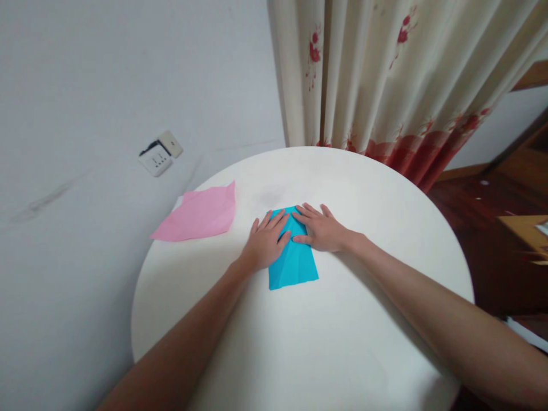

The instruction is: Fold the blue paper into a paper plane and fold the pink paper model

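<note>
A folded sheet of blue paper point(293, 265) lies flat on the white round table point(363, 342), with crease lines showing across its lower part. My left hand point(265, 242) rests on its upper left side, fingers spread and pointing away from me. On the upper right side lies my right hand point(323, 228), also flat with its fingers apart. Both hands cover parts of the paper's side edges, and the thumbs point toward each other over its middle. The near edge of the paper is uncovered.
To the left, a creased pink paper sheet point(199, 214) lies at the table's rim and reaches slightly past it. A wall socket point(156, 160) sits on the wall behind. A cream and red curtain point(372, 85) hangs beyond the far edge.
</note>
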The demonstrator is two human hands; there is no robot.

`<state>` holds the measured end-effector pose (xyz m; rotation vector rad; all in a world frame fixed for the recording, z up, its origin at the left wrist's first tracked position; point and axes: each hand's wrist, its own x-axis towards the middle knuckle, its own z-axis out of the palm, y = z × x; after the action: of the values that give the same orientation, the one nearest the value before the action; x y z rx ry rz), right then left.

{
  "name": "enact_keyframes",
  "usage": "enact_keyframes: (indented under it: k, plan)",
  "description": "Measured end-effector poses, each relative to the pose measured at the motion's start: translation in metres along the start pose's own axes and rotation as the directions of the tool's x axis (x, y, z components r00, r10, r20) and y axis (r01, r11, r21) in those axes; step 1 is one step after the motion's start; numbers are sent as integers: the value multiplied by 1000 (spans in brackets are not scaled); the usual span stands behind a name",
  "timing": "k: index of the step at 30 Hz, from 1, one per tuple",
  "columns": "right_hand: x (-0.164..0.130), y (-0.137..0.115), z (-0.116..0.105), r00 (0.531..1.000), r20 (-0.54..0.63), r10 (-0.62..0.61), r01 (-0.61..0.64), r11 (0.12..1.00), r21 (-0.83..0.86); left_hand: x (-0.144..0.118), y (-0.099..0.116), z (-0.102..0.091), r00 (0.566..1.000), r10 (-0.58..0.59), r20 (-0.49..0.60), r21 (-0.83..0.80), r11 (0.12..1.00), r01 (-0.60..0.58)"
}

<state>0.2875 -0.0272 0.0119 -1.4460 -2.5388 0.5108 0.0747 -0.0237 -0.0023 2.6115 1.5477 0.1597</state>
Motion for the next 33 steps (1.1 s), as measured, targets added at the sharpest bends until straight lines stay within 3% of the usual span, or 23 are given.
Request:
enact_keyframes:
  k: [18, 25, 27, 33]
  plan:
    - [-14, 2, -11, 972, 215, -93, 85, 995, 46, 0, 0, 0, 1000, -2, -9, -16, 1000, 2]
    - [-18, 1, -11, 967, 237, -96, 88, 995, 43, 1, -2, 0, 1000, 0, -7, -6, 1000, 0]
    - [-15, 0, -7, 974, 212, -82, 79, 997, 25, 1, -2, 1, 1000, 2, -7, -5, 1000, -2]
    - [2, 0, 7, 999, -15, -33, 33, 999, -31, 0, -1, 2, 1000, 2, -16, 21, 1000, -2]
